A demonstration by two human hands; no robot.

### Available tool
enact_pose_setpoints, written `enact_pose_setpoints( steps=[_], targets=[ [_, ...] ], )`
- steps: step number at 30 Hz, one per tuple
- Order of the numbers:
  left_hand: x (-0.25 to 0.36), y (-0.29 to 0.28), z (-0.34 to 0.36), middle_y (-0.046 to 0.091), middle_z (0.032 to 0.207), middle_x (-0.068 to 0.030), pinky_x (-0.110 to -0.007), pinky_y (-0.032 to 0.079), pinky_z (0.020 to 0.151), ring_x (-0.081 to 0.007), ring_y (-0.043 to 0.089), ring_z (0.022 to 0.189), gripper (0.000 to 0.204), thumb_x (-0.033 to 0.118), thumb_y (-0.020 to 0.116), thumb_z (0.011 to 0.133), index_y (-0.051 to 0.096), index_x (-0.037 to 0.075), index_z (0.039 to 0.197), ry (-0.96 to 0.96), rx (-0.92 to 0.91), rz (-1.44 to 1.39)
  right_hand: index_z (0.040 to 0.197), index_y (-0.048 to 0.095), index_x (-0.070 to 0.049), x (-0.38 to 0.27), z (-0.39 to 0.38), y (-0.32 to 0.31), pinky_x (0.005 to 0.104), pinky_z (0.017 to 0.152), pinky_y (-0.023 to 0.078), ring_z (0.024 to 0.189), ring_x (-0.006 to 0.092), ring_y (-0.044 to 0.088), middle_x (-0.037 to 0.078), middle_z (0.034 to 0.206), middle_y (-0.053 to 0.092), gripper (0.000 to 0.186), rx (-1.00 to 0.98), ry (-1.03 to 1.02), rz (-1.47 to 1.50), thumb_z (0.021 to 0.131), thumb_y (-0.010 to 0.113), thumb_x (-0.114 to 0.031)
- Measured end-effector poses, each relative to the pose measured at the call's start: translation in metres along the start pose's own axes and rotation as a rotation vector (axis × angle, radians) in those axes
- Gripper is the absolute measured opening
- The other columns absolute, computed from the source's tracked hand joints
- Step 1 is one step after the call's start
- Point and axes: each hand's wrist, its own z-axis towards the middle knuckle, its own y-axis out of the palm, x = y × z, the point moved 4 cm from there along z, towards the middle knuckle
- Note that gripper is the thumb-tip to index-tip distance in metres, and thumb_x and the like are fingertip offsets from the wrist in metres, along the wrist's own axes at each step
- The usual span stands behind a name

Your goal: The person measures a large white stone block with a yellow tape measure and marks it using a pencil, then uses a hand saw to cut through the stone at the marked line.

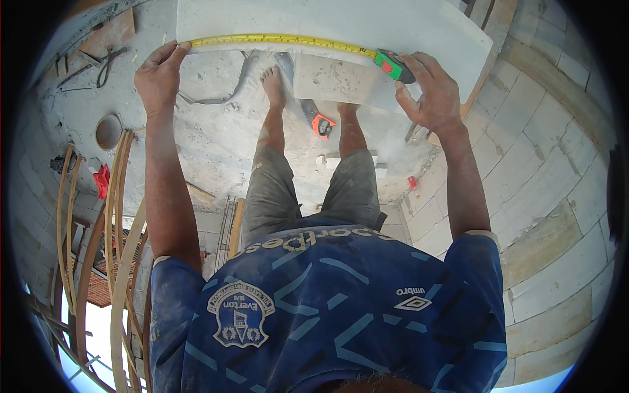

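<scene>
A yellow tape measure (282, 39) is drawn out across the top of a pale grey board (334, 19). My left hand (160, 72) pinches the tape's end at the board's left edge. My right hand (426, 88) grips the green and black tape case (390, 65) near the board's right part, with thumb and fingers around it. Below the board, between my bare feet, lies an orange and black handsaw (322, 126) on the dusty floor.
Pale block walls (537, 196) curve along the right. At the left are long wooden strips (121, 216), a round bucket (108, 132), a red object (101, 181) and tools with a cable (101, 69). Light blocks (347, 164) and a small red can (412, 182) lie on the floor.
</scene>
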Motion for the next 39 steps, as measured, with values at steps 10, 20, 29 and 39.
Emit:
enact_pose_setpoints(
  steps=[10, 20, 29, 39],
  targets=[
    [-0.008, 0.002, -0.001, 0.078, 0.093, -0.0107, -0.026, 0.054, 0.076, -0.0119, 0.068, 0.08, 0.051, 0.037, 0.084, 0.082, 0.077, -0.002, 0.114, 0.055, 0.007, 0.011, 0.132, 0.063, -0.009, -0.003, -0.001, 0.009, 0.0376, 0.079, 0.06, 0.096, 0.0294, 0.07, 0.014, 0.117, 0.065, 0.058, 0.065, -0.019, -0.028, 0.079, 0.081, -0.022],
    [-0.008, 0.001, -0.001, 0.078, 0.094, -0.0116, -0.029, 0.055, 0.077, -0.0146, 0.071, 0.081, 0.051, 0.04, 0.083, 0.082, 0.077, -0.001, 0.113, 0.026, 0.015, 0.043, 0.133, 0.062, -0.011, -0.027, 0.018, 0.035, 0.0362, 0.079, 0.061, 0.102, 0.0274, 0.068, 0.013, 0.122, 0.063, 0.068, 0.062, -0.037, -0.056, 0.078, 0.087, -0.041],
    [0.002, 0.004, -0.007, 0.078, 0.088, -0.0137, -0.032, 0.057, 0.073, -0.0178, 0.072, 0.071, 0.045, 0.037, 0.079, 0.086, 0.077, 0.0, 0.112, 0.072, 0.026, 0.068, 0.129, 0.062, -0.011, -0.165, 0.153, 0.088, 0.0393, 0.083, 0.06, 0.106, 0.0269, 0.067, 0.012, 0.119, 0.062, 0.059, 0.052, -0.121, 0.037, 0.08, 0.084, -0.034],
    [-0.002, -0.003, -0.003, 0.079, 0.091, -0.0117, -0.027, 0.056, 0.074, -0.0137, 0.072, 0.078, 0.045, 0.034, 0.083, 0.085, 0.077, -0.002, 0.111, 0.022, -0.019, -0.016, 0.116, 0.065, -0.008, -0.124, 0.122, 0.087, 0.0405, 0.08, 0.06, 0.098, 0.0278, 0.068, 0.008, 0.102, 0.067, 0.039, -0.035, -0.116, 0.066, 0.081, 0.077, -0.019]
  ],
)
